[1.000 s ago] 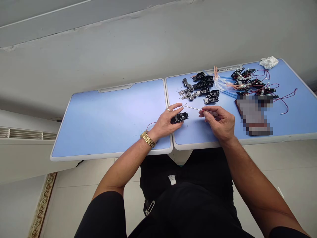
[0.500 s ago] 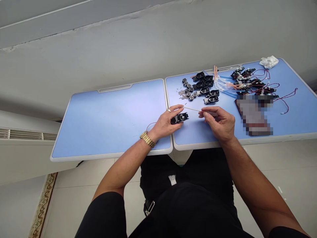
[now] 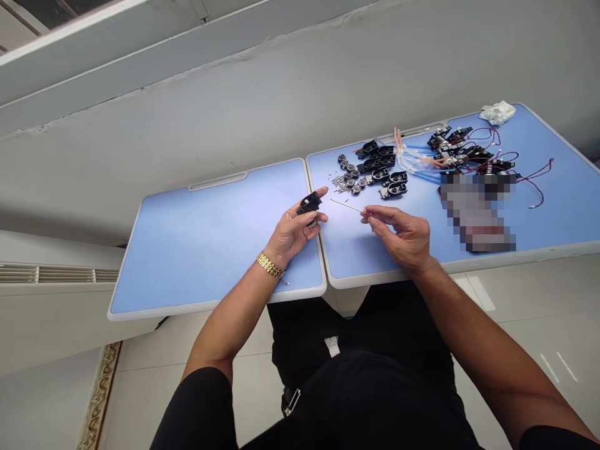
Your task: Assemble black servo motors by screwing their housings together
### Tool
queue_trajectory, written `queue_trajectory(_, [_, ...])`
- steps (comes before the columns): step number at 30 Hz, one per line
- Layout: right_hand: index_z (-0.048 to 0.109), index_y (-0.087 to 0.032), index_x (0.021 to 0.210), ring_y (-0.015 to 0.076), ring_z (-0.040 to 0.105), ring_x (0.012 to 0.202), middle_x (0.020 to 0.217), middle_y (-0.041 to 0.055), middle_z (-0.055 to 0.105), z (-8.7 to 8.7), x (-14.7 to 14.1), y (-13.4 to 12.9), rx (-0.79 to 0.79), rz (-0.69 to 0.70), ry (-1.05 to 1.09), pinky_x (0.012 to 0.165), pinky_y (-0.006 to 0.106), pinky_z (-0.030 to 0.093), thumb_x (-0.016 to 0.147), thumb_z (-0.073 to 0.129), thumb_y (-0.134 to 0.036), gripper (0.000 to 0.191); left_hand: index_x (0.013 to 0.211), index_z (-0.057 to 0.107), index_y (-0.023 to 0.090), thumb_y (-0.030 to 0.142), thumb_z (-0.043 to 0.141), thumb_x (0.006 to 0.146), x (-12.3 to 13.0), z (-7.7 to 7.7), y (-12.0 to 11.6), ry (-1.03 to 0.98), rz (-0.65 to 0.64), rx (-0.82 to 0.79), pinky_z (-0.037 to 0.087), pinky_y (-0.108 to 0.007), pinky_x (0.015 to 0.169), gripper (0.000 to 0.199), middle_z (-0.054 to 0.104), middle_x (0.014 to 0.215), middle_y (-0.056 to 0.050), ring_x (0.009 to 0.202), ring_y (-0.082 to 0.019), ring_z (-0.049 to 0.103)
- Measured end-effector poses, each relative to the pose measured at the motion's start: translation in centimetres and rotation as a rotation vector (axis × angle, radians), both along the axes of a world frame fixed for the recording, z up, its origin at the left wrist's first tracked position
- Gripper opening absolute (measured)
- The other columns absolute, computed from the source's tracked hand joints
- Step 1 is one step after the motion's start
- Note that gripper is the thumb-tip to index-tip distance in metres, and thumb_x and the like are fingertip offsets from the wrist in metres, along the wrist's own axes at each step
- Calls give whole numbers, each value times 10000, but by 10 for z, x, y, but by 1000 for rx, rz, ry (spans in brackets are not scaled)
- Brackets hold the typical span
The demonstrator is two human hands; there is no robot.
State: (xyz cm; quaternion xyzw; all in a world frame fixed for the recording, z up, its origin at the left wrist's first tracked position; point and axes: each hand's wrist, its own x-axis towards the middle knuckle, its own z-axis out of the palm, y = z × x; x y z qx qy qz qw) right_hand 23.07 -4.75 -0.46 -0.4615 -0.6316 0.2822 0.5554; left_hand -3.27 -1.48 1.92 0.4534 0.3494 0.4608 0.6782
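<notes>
- Gripping a black housing, the left hand has its thumb along the near side and its fingers bent around the piece, with one fingertip reaching out past the far edge.
- That housing sits raised over the worktop, close to the seam where the two blue panels meet.
- A thin dark red wire runs down by the left palm, and a small white connector shows below the wrist, just past the gold watch (whether the two are one lead, I cannot tell).
- The right hand has thumb and fingers pinched together on a slim tool; its handle is mostly hidden in the grip.
- The tool's metal shaft points leftward, its tip near the housing but apart from it.
- Beyond the tool lie small screws in a loose scatter, with round metal parts beside them.
- Just right of these sit several open black shells, grouped close together.
- Blue and orange tubes spread between the shells and a cluster of motor assemblies trailing red and dark wires.
- Nearer the front edge is a pixelated object; a crumpled white wad rests at the far right corner.
</notes>
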Motion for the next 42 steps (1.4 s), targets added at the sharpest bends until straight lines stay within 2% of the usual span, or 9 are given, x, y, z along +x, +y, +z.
queue_trajectory(5, [879, -326, 1221, 259, 887, 982, 1154, 17, 899, 3, -12, 1, 90, -14, -27, 917, 454, 747, 1009, 782, -308, 234, 1420, 793, 273, 427, 875, 840, -1, 3, 0, -3, -9, 3, 436, -231, 517, 606, 484, 1812, -118, 961, -155, 761])
queue_trajectory(19, [887, -337, 1220, 269, 888, 981, 1150, 12, 899, 3, -12, -1, 83, -18, -49, 909, 460, 751, 1014, 775, -313, 236, 1404, 793, 256, 444, 899, 824, -1, 3, -1, 7, -23, -7, 449, -242, 526, 619, 446, 1834, -136, 949, -159, 763])
queue_trajectory(25, [886, -336, 1213, 277, 889, 983, 1160, 16, 898, 2, -11, -1, 65, -26, -48, 955, 487, 750, 1018, 770, -345, 227, 1402, 803, 253, 465, 903, 820, 0, 3, -1, 13, -28, 6, 427, -242, 502, 627, 547, 1758, -147, 949, -174, 772])
queue_trajectory(33, [883, -337, 1234, 269, 889, 980, 1165, 9, 897, 1, -11, -1, 97, -21, -43, 940, 475, 751, 1027, 781, -315, 233, 1403, 822, 263, 442, 894, 839, -1, 1, -1, -19, -36, 29, 416, -224, 488, 596, 655, 1639, -148, 912, -155, 763])
queue_trajectory(39, [882, -338, 1225, 273, 889, 985, 1165, 7, 896, 2, -11, -2, 74, -26, -47, 942, 480, 750, 1023, 778, -332, 227, 1474, 777, 246, 486, 877, 842, -2, -1, 0, 50, -33, 33, 411, -247, 490, 684, 683, 1600, -177, 936, -194, 783])
queue_trajectory(42, [879, -330, 1247, 261, 889, 986, 1168, 12, 896, 2, -11, -2, 94, -18, -33, 941, 460, 747, 1024, 784, -298, 245, 1478, 778, 239, 468, 881, 844, -2, -1, 1, 33, -41, 31, 418, -246, 493, 682, 686, 1597, -178, 918, -182, 779])
